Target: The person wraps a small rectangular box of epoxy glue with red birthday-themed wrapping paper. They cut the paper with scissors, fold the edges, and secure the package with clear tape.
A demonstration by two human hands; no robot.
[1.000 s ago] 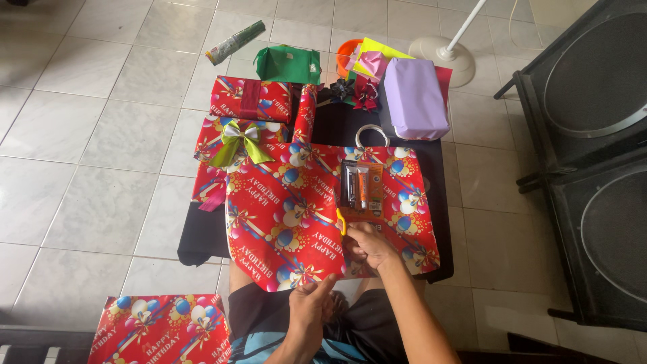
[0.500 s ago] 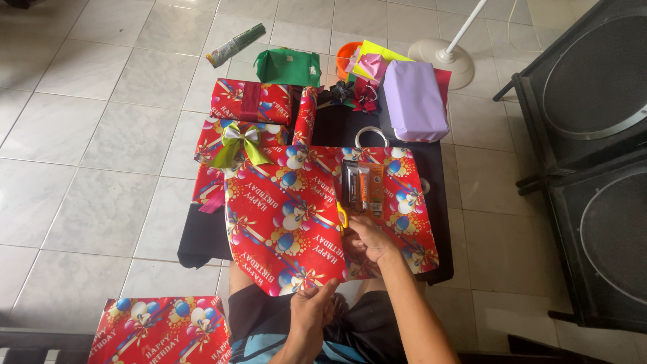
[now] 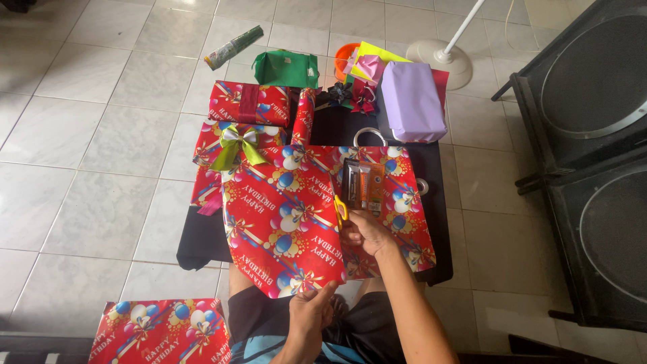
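Between both hands lies red wrapping paper (image 3: 286, 216), near edge pinched.

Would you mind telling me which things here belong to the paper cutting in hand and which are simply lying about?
In use:
- red balloon-print wrapping sheet, held at its near edge by the left hand
- yellow-handled scissors in the right hand
- small packet lying on the sheet

Lying about:
- wrapped red gifts
- green bow
- lilac parcel
- green bag
- tape roll
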